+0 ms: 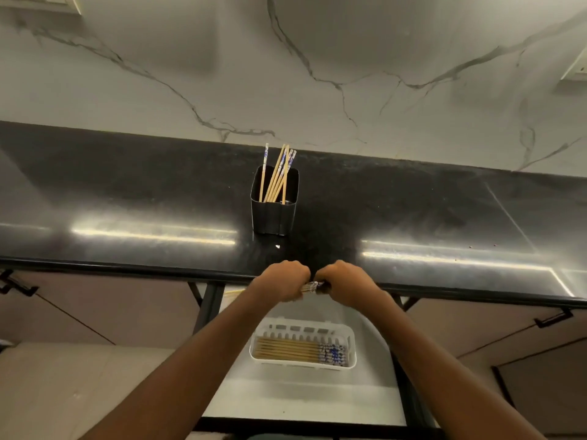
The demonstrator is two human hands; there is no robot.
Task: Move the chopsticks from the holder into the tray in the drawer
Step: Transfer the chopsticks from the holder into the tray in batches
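A black square holder (274,214) stands on the dark countertop with several wooden chopsticks (277,176) leaning in it, their patterned ends up. Below the counter edge, my left hand (282,279) and my right hand (344,282) are both closed around one horizontal bundle of chopsticks (309,286); its thin tips stick out to the left of my left hand. Lower down, a white slotted tray (352,341) sits in the open drawer and holds several chopsticks (298,350) lying side by side, blue-patterned ends to the right.
The glossy black countertop (127,201) runs the full width, backed by a marble wall (286,74). The open drawer (301,398) has a white floor and dark side rails. Cabinet doors with black handles (554,317) flank it.
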